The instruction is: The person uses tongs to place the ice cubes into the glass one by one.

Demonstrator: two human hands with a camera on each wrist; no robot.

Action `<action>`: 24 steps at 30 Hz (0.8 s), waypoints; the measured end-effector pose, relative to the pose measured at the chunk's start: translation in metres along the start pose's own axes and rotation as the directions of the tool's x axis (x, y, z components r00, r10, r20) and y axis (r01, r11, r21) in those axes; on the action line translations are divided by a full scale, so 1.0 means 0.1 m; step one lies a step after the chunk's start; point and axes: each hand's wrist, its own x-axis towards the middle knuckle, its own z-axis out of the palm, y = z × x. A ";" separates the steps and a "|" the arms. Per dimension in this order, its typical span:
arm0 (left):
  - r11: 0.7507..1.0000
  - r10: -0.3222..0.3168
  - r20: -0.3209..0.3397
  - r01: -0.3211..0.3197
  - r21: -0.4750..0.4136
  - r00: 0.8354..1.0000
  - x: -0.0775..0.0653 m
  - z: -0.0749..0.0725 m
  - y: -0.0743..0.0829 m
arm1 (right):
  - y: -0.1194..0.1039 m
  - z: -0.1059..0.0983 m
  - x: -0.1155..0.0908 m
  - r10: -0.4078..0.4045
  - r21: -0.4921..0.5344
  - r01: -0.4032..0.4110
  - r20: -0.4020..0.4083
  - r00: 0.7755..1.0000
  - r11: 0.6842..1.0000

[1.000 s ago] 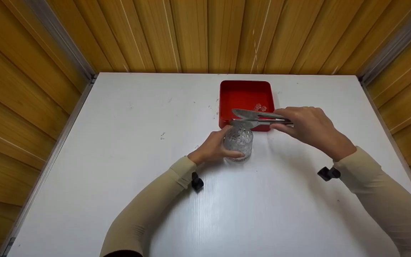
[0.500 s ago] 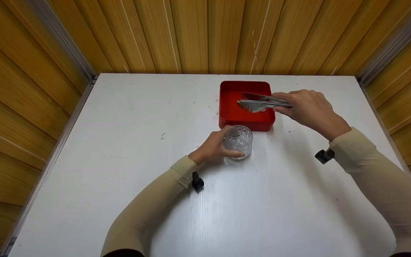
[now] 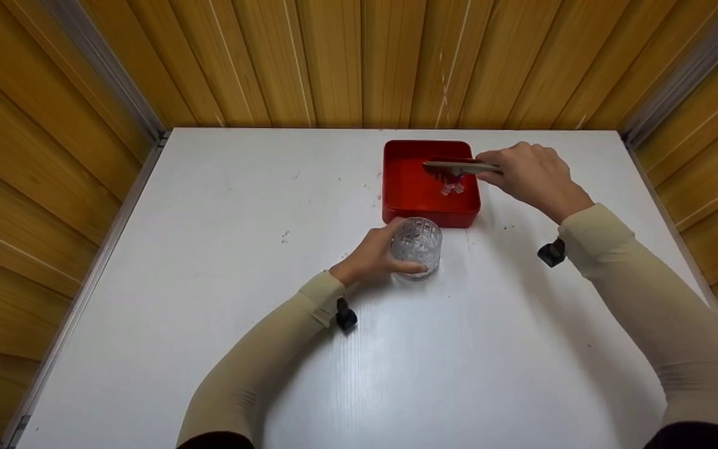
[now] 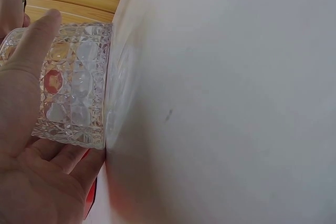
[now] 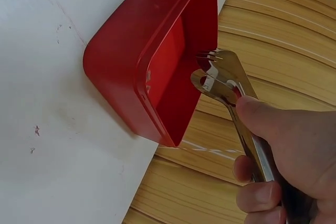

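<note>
My left hand grips a clear cut-glass tumbler, which stands upright on the white table. In the left wrist view the thumb lies along one side of the tumbler, the other fingers behind it. Up at the right, my right hand holds metal serving tongs by their arms. Their heads reach over the red square box. Small clear cubes lie in the box just below them. In the right wrist view the tongs show one pronged head and one rounded head, with a gap between.
The box sits right behind the tumbler, near the table's back. Small dark marks dot the white table. Wood-patterned panels rise behind the table and at both sides. Each wrist carries a small black camera mount.
My right hand has carried the tongs from above the tumbler back over the red box, away from me, then brought their heads above the cubes. The left hand and tumbler have stayed put.
</note>
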 end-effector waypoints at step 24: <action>1.000 0.007 0.005 -0.007 -0.002 1.000 0.03 0.01 0.03 | 0.08 0.04 0.24 0.080 -0.060 -0.077 0.062 0.995 0.995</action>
